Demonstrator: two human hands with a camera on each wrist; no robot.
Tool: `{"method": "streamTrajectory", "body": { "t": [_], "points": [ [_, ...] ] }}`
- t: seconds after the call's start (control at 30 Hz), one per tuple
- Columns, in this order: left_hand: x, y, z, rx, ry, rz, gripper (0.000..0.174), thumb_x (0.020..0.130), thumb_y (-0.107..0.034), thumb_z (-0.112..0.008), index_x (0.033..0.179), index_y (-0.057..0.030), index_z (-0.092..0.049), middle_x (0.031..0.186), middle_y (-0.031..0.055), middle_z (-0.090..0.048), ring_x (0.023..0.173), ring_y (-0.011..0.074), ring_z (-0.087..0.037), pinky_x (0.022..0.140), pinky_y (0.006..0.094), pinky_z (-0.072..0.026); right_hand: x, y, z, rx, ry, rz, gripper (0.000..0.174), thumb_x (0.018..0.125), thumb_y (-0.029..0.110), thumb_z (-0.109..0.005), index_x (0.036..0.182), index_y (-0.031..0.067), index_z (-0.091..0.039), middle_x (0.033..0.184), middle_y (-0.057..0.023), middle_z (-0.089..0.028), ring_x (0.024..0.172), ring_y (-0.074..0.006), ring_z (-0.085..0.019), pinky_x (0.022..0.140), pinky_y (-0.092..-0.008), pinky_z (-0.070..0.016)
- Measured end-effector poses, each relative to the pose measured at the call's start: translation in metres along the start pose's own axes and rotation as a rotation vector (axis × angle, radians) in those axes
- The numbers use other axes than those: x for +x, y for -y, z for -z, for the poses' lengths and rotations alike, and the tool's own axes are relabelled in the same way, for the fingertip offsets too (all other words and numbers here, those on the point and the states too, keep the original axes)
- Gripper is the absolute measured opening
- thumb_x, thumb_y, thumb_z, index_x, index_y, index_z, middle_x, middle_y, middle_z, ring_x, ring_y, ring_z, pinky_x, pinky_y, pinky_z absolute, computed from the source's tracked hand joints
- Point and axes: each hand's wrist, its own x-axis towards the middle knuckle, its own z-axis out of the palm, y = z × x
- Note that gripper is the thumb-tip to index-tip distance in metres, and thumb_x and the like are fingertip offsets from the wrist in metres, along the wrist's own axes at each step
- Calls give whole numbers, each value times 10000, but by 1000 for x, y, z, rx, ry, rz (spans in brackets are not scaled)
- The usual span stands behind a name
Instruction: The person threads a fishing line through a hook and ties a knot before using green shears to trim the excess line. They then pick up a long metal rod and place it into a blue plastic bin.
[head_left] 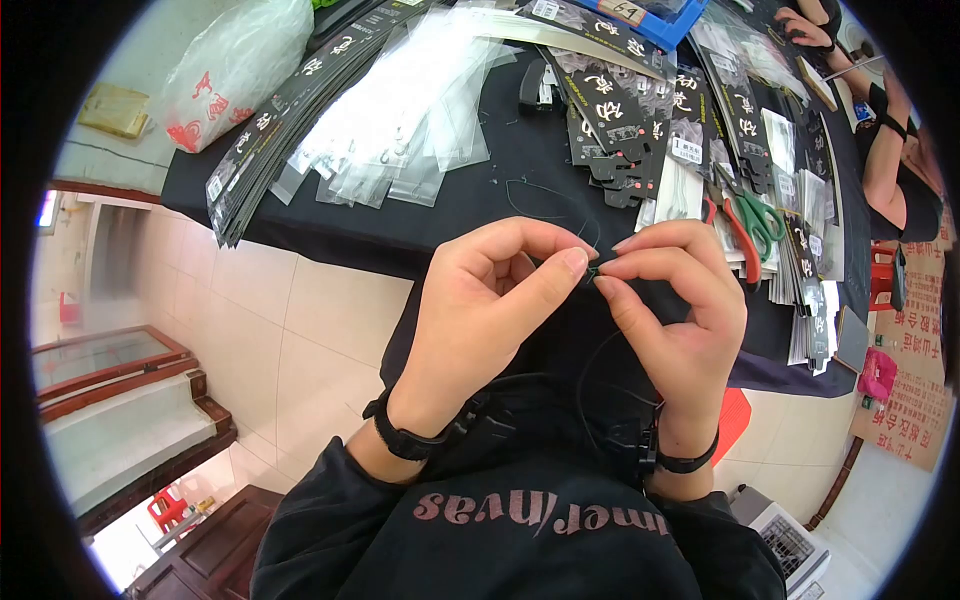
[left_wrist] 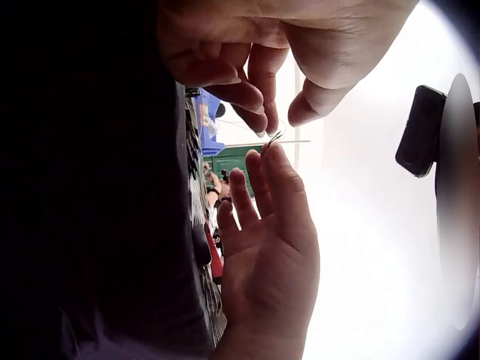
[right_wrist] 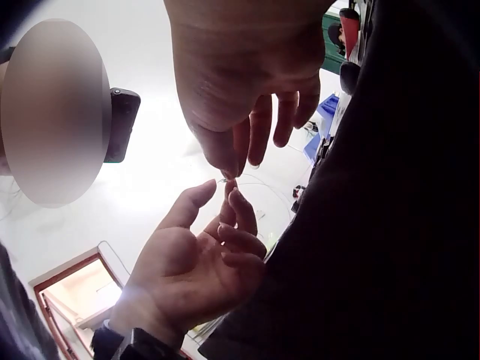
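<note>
A thin dark green line (head_left: 536, 186) loops over the black tablecloth and runs up to my fingertips. My right hand (head_left: 685, 300) pinches it between thumb and forefinger, with short dark ends (left_wrist: 275, 139) poking out past the tips in the left wrist view. Facing it, my left hand (head_left: 495, 290) is half bent, its fingertips right at the line. In the right wrist view the left thumb (right_wrist: 199, 196) stands apart from the left forefinger. What the line is tied to is too small to make out.
Black printed cards (head_left: 285, 115) and clear plastic sleeves (head_left: 400, 130) cover the table's left side. On the right lie more cards (head_left: 610, 110), green-handled scissors (head_left: 760, 222) and a red-handled tool (head_left: 742, 240). A blue tray (head_left: 665, 25) stands at the back, and another person's arm (head_left: 885, 175) shows at right.
</note>
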Motion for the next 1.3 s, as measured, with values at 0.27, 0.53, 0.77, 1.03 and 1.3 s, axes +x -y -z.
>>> {"method": "streamTrajectory", "body": {
  "t": [0.27,0.53,0.77,1.03,1.3],
  "points": [
    [1,-4,1,-76,-20,10,168,913,-168,-660,965,-9,-678,868,38,-680,669,32,-530,589,177,-399,3,2,7,-109,53,118,161,622,24,-787,747,77,-701,848,-24,-646,835,-218,-587,724,-328,-461],
    [1,-4,6,-222,-74,45,134,920,-158,-650,949,-28,-664,879,35,-670,740,55,-591,605,188,-447,4,-2,23,-218,57,174,183,590,13,-785,732,84,-696,834,-17,-644,846,-223,-588,734,-326,-461],
    [0,-4,14,-624,-4,121,147,945,-224,-552,919,-79,-564,1024,57,-623,955,163,-649,795,291,-528,4,2,40,-266,79,190,205,560,3,-783,723,87,-691,823,-12,-643,841,-232,-582,743,-344,-469],
    [2,-3,38,-942,202,286,116,960,-214,-504,917,-108,-498,919,24,-552,766,101,-624,923,338,-501,4,6,65,-370,138,269,230,508,3,-778,698,85,-678,829,-10,-654,881,-264,-584,751,-361,-479],
    [-1,-5,45,-696,299,418,242,982,-207,-495,1154,-36,-506,895,44,-565,484,37,-466,839,286,-499,4,0,83,-330,263,245,211,543,41,-776,718,81,-666,837,-21,-654,914,-285,-586,777,-374,-476]
  ]
}}
